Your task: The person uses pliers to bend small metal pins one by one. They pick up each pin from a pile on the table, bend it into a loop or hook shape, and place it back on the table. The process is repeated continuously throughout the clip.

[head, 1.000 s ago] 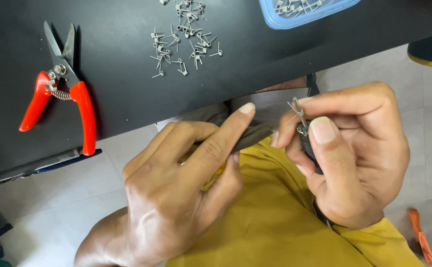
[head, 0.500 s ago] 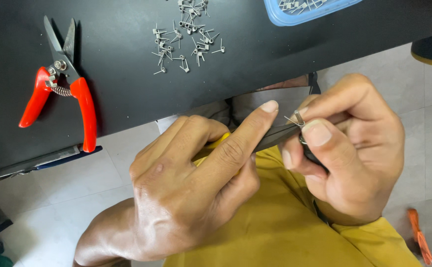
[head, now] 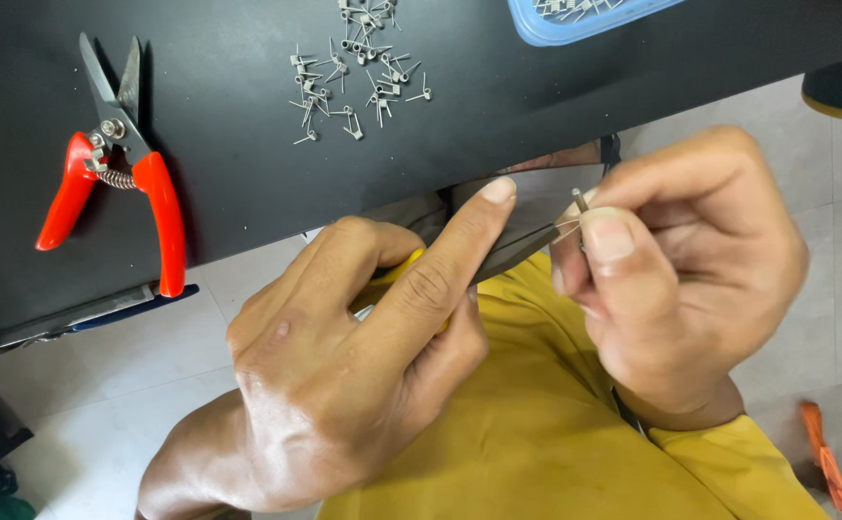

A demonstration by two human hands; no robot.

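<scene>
My left hand [head: 354,356] grips a yellow-handled cutting tool [head: 508,252], its index finger laid along the dark blades. My right hand [head: 681,279] pinches a small metal wire spring [head: 580,204] between thumb and fingers, right at the tips of the blades. Both hands are held below the near edge of the black table [head: 248,183], over my yellow shirt [head: 537,433]. Most of the tool's handle is hidden inside my left fist.
Red-handled snips [head: 122,173] lie on the table at the left. A scatter of several small metal springs [head: 354,67] sits at the top centre. A blue tray [head: 575,19] with more wire parts is at the top edge. An orange tool [head: 826,467] lies on the tiled floor.
Both hands have drawn closer together. My left index finger has stretched further along the blades, and the blade tips now meet the spring in my right hand.
</scene>
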